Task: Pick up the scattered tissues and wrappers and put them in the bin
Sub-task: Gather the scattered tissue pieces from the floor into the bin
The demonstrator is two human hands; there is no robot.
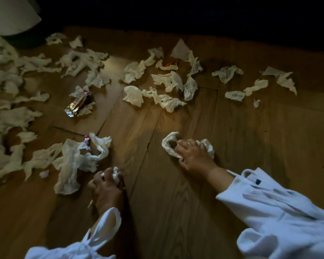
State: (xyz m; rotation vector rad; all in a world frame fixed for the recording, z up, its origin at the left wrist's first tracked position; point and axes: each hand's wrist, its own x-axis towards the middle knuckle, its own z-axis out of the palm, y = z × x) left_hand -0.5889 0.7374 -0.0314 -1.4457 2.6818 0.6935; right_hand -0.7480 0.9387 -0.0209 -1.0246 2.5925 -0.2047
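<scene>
While resting low on the wooden floor [176,202], gripping a crumpled tissue [168,144] in the right hand [193,156], with fingers [182,146] curled over it and paper showing on both sides of the palm. Holding a small tissue wad [116,174] in the left hand [106,186], clenched in the fist, low over the boards and well apart from the right hand.

Lying just beyond the left hand: a large loose heap of tissues [69,161], with a small pink wrapper [87,142] tucked at its far edge. Lying farther out, toward the left: a silver and red wrapper [77,105], touching small tissues at both ends. Spreading across the middle distance: a cluster of crumpled tissues [168,81], with an orange wrapper [169,63] partly hidden under one of them. Trailing off to the right: several separate tissues [227,72], lying apart from each other. Piling up along the left edge: more tissues [6,116], blurred.

Standing in the top left corner: a pale rounded object [11,14]; unable to tell whether bin or not. Covering both forearms: pale sleeves [279,212]. Noting poor light, with the far edge of the floor disappearing into darkness.
</scene>
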